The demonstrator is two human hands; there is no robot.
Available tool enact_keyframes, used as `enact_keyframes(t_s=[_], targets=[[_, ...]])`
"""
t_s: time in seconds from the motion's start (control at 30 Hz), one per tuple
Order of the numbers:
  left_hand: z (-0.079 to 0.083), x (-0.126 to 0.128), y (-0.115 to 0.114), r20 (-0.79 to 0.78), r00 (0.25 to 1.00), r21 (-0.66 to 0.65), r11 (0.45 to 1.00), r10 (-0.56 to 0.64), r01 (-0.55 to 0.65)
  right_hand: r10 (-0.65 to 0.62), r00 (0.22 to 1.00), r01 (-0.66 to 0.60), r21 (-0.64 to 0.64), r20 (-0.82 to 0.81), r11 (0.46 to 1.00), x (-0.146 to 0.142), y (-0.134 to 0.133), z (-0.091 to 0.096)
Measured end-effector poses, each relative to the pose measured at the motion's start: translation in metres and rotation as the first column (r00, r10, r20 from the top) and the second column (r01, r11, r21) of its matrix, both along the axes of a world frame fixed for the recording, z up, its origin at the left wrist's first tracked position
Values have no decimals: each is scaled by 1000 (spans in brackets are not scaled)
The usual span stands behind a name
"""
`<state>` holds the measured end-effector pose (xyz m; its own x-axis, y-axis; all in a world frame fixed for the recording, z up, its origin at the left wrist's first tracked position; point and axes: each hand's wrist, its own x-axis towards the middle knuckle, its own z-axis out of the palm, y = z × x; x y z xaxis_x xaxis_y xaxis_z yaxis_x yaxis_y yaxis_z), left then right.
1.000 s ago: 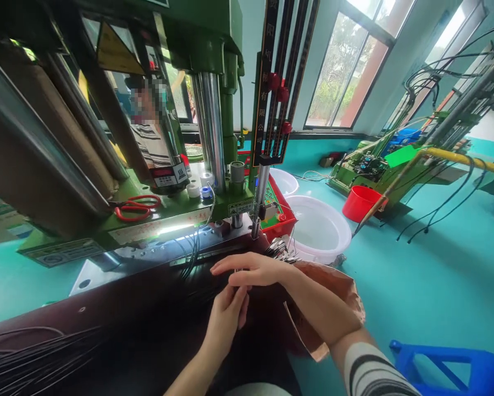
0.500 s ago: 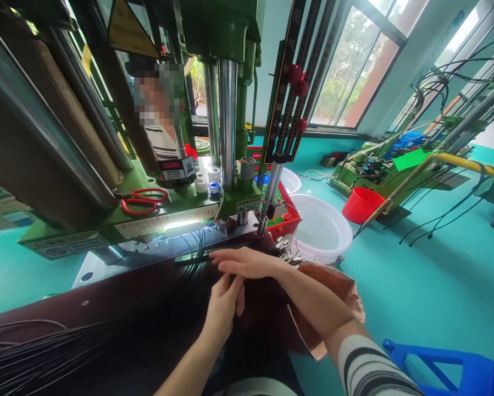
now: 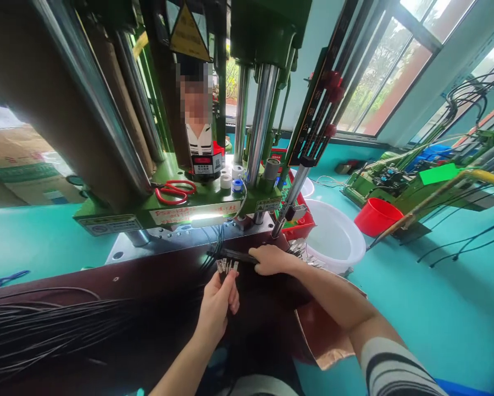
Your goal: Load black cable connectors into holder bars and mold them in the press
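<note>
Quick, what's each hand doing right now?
Left hand: closed, pinching a row of metal connector tips.
Right hand: closed on a black bar.

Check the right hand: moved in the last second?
Yes. The right hand curled from flat into a fist, its fingertips drawing back rightward toward the foot of the steel rod.

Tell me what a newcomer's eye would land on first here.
The tall green press machine with its chrome columns fills the upper centre, with red scissors lying on its deck. Just below, the left hand pinches a fan of small metal terminals, while the right hand is curled over black wires on the dark table. To the right, a white basin and a red bucket stand on the teal floor.
</note>
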<state>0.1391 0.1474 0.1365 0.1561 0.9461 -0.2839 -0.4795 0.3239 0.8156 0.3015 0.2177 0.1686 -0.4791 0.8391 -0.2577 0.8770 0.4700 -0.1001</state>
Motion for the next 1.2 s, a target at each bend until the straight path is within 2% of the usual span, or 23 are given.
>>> enact_keyframes(t_s=[0.1,0.17,0.2,0.23,0.3,0.33,0.4,0.43,0.47,0.53,0.6,0.67,0.8,0.9,1.03,1.13,1.2], targets=[[0,-4,-1,-11,1000,-28,1000,-14,14,-74,994,72,-24,-77,997,23,-26,16],[-1,-2,-2,-31,999,-45,998,-39,37,-246,937,210,-164,-249,964,38,-48,17],[-2,0,-2,-50,997,-52,997,-63,60,-375,858,277,-300,-350,913,43,-60,14],[-3,4,-3,-73,993,-60,994,-95,91,-508,742,309,-449,-437,838,46,-71,9],[-5,12,-4,-124,975,-80,981,-185,176,-705,438,282,-660,-557,697,44,-88,-6],[-6,16,-5,-148,960,-90,970,-238,226,-745,286,260,-700,-603,666,39,-94,-15],[-8,23,-7,-189,923,-92,942,-336,324,-733,34,236,-707,-679,667,28,-99,-32],[-8,25,-8,-213,902,-78,927,-376,367,-710,-60,230,-702,-702,674,22,-99,-39],[-8,27,-9,-238,879,-55,910,-412,411,-688,-133,224,-698,-713,680,16,-97,-44],[-9,28,-9,-293,833,-16,874,-468,486,-666,-209,210,-698,-716,684,9,-93,-50],[-9,28,-9,-325,802,-22,852,-500,523,-664,-225,206,-701,-713,683,6,-90,-53],[-10,29,-8,-315,798,-57,849,-514,525,-655,-208,206,-687,-727,697,6,-89,-55],[-10,32,-5,-305,819,-108,872,-485,477,-624,-159,202,-644,-765,738,8,-90,-57],[-7,34,-5,-339,827,-134,893,-449,429,-613,-167,208,-635,-772,744,8,-91,-58],[-2,34,-5,-354,807,-161,881,-472,445,-584,-150,194,-603,-798,774,7,-93,-56],[-2,33,-5,-359,807,-158,883,-469,443,-550,-98,248,-555,-830,794,5,-95,-54],[-4,33,-5,-369,818,-135,896,-441,423,-527,-17,302,-507,-849,807,3,-97,-54]])
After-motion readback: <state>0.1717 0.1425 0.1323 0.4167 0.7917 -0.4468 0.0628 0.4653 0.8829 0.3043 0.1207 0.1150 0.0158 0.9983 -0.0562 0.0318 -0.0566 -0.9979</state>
